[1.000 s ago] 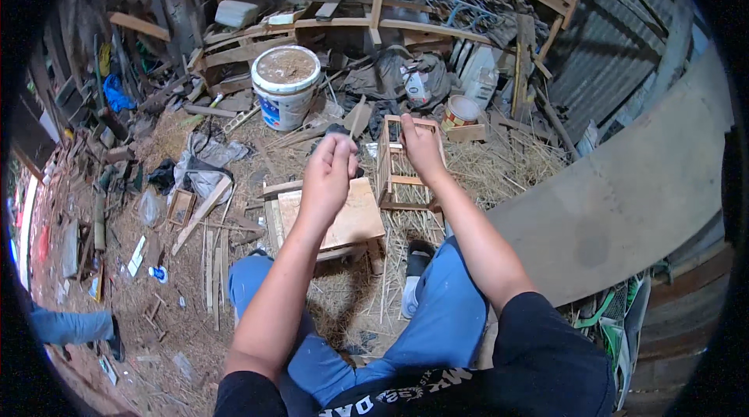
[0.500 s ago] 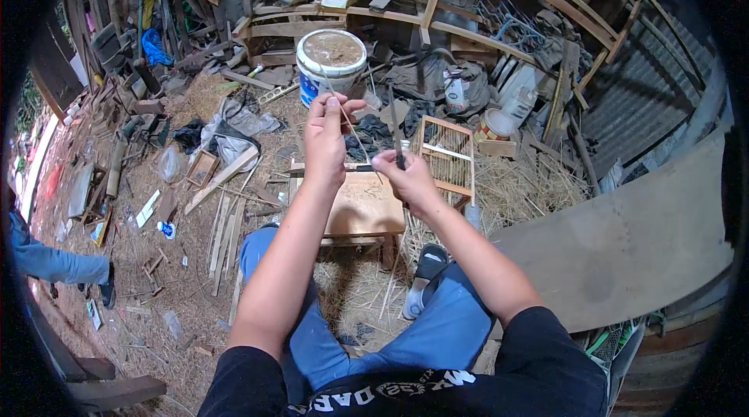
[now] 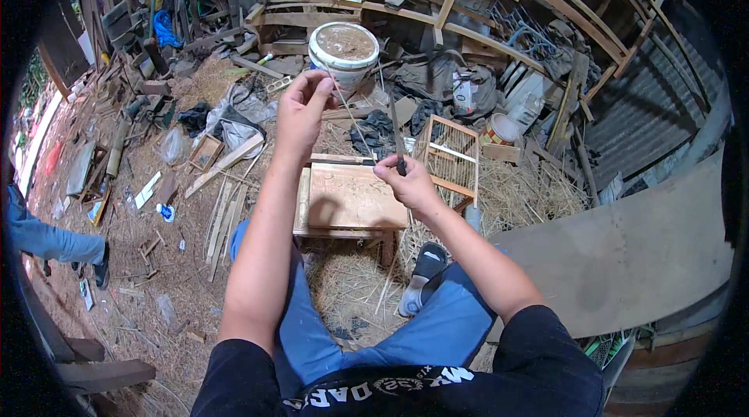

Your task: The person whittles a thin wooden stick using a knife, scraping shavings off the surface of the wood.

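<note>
Above a low wooden bench (image 3: 355, 200), my left hand (image 3: 303, 117) pinches the upper part of a thin, light-coloured stick (image 3: 349, 107) between thumb and fingers. The stick slants down to the fingertips of my right hand (image 3: 412, 184). My right hand is closed round the black handle of a knife (image 3: 395, 117), its long dark blade pointing up and away from me. Whether the right fingertips also grip the stick's lower end is hard to make out. A long dark object lies along the bench's far edge.
Right of the bench leans a slatted wooden frame (image 3: 452, 153). A white bucket (image 3: 343, 46) stands beyond it. At right is a large flat board (image 3: 616, 253). Wood strips (image 3: 226, 218) and straw litter the floor. Another person's leg (image 3: 58, 247) shows at far left.
My left hand has shifted left, farther from my right hand, uncovering more of the bench. The knife stays upright in my right hand. The whole view has shifted slightly.
</note>
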Demonstrator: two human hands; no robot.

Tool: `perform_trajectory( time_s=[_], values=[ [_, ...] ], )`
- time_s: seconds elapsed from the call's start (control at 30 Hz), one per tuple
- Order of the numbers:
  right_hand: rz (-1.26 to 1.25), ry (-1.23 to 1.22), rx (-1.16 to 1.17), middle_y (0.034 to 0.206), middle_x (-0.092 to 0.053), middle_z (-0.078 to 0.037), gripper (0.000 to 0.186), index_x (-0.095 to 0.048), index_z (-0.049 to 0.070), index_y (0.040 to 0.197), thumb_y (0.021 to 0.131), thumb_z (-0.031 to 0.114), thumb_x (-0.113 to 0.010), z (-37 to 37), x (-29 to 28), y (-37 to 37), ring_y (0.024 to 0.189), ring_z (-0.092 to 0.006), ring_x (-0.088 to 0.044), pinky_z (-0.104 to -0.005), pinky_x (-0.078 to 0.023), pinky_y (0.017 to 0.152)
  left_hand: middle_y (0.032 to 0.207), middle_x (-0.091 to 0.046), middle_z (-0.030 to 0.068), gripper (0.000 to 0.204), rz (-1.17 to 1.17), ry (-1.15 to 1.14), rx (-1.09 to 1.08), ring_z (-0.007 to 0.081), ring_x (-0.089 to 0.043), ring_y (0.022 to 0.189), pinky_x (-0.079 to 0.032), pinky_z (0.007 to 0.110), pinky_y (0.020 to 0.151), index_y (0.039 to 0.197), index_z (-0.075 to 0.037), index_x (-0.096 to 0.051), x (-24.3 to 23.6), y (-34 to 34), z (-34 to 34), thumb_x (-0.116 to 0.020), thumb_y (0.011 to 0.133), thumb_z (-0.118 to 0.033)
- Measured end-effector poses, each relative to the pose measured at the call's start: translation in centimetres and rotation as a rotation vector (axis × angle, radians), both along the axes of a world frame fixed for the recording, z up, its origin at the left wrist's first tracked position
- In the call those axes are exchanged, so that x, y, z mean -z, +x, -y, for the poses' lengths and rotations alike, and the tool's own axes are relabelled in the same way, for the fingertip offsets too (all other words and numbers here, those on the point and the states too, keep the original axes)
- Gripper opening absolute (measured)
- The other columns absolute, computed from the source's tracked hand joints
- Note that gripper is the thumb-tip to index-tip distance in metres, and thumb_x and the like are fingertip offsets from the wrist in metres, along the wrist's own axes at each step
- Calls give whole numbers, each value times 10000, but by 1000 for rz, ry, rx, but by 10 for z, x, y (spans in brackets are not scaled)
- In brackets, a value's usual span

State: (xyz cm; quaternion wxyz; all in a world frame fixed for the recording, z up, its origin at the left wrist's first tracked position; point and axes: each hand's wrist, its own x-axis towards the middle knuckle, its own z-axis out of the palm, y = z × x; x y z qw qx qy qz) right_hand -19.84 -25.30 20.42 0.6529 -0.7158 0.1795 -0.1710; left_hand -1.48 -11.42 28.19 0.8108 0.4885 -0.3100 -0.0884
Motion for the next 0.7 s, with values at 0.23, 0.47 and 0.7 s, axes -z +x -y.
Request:
perform_trajectory(
  time_s=[0.23,0.47,0.7],
  values=[
    [-124,-76,-39,626,-473,100,177,-652,100,934,903,241,-755,0,12,2,487,-9,-354,-222,-241,426,891,-670,28,165,56,91,98,112,-628,768,-519,269,719,1059,-13,-645,1,3,-16,-690,938,-115],
    [-212,73,-93,606,-467,85,217,-620,77,978,905,232,-752,-10,4,4,438,-23,-340,-229,-224,394,920,-667,39,147,-10,134,60,119,-645,785,-552,278,754,1049,-11,-641,7,18,-30,-680,944,-106],
    [-201,120,-69,620,-481,81,225,-631,71,960,902,249,-756,-12,-2,9,457,-25,-369,-230,-257,404,913,-665,51,162,-117,91,-46,127,-657,792,-571,277,725,1056,-10,-623,10,32,-41,-675,950,-120]
  ],
)
